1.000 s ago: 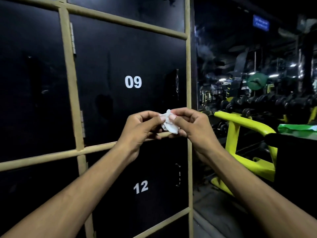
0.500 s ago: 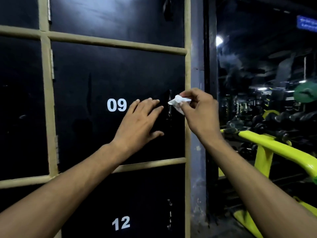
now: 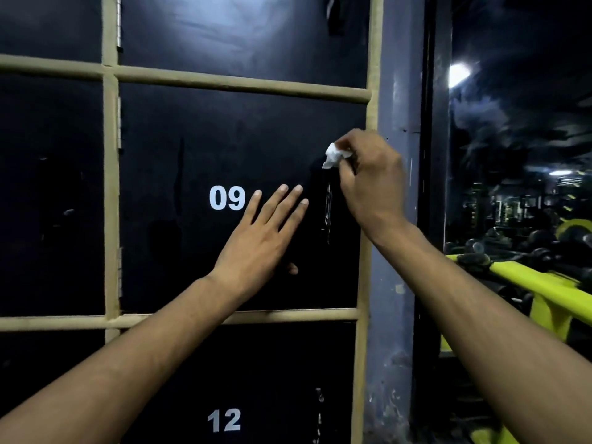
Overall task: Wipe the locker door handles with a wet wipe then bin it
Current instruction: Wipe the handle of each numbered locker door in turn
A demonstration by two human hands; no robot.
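Since half a second ago, the right hand [image 3: 373, 184] has risen with the wet wipe [image 3: 334, 155] and now sits over the top of the handle [image 3: 327, 213] on the black locker door [image 3: 192, 149] marked 09, where before it hung just beside the handle's upper end. Its fingers [image 3: 347, 145] are curled and pinch the crumpled white wipe, which pokes out at the left of the fist and touches the door near its right edge, just above the visible metal strip of the handle. The left hand [image 3: 259, 245] has hardly shifted: it lies flat on the same door, just right of the white number and left of the handle, with its fingers [image 3: 288, 200] straight, slightly spread and holding nothing; the thumb tip shows below the palm. Tan frame bars [image 3: 110, 193] border the door on all sides. Below it, the door marked 12 [image 3: 224, 419] has its own handle [image 3: 318, 415] near its right edge, untouched. To the right of the lockers stands a grey post [image 3: 394, 251], and past it a yellow gym frame [image 3: 538, 283] with dark dumbbells [image 3: 474, 254] in dim light.
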